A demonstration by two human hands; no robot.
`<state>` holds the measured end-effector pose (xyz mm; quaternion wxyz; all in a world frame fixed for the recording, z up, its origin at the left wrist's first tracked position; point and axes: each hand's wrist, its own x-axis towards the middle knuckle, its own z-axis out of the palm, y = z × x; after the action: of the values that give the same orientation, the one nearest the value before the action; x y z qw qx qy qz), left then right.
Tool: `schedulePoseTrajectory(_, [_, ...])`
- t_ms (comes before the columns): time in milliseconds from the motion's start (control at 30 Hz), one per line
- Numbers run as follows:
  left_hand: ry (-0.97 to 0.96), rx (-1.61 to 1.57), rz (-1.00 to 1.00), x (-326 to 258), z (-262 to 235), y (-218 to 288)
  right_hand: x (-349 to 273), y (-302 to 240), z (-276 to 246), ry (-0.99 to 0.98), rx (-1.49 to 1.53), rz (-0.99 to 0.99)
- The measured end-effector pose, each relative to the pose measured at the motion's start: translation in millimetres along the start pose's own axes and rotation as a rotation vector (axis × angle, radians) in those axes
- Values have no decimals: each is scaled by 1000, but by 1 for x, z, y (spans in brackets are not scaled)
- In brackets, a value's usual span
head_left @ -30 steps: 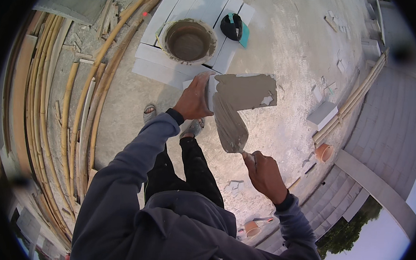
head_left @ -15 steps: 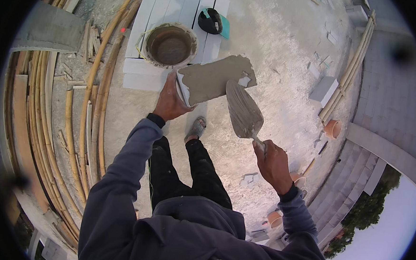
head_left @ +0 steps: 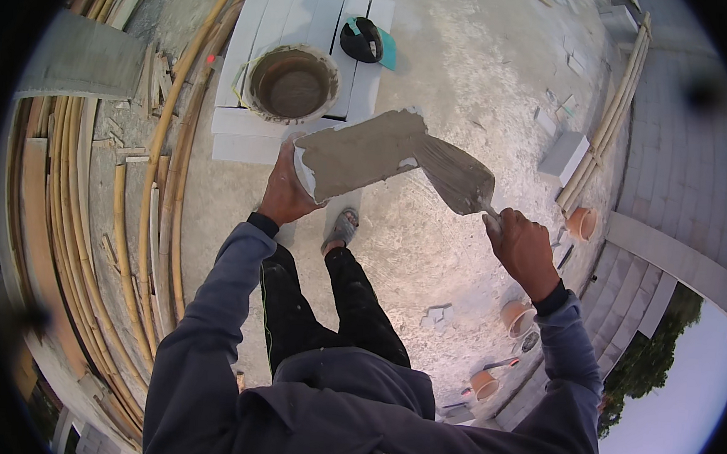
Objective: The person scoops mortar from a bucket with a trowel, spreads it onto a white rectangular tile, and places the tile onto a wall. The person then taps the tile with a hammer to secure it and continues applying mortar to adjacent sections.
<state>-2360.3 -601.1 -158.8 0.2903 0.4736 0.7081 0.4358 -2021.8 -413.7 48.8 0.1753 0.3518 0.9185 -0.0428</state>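
A pale building block [head_left: 360,153], its upper face coated in grey mortar, is held up by my left hand [head_left: 286,187], which grips its left end. My right hand [head_left: 525,248] is closed round the handle of a mortar-smeared trowel [head_left: 458,176]. The trowel's tip meets the block's right end, at the edge of the mortar. Just beyond my left hand stands a round bucket [head_left: 260,96] with wet mortar inside and a caked rim. The underside of the block and some fingers of the left hand are hidden.
Stacked white blocks [head_left: 239,146] carry the bucket and a black and teal cap [head_left: 361,40]. Bamboo poles [head_left: 119,237] and planks lie along the left. At right are a loose block [head_left: 564,157], more bamboo [head_left: 610,117] and several orange pots [head_left: 581,223] near a block wall.
The trowel has swung right and turned, its tip shifting from the block's front edge to its right end. My right hand moved right and up; my left hand and the block shifted slightly left.
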Motion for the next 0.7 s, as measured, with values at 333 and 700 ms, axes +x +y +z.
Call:
schedulePoseTrajectory(333, [-61,12,-78,-3,-4,-4,27,51,10,45,192,-126])
schedulePoseTrajectory(700, [-75,14,-21,-4,-8,-9,104,96,24,-192,360,-128])
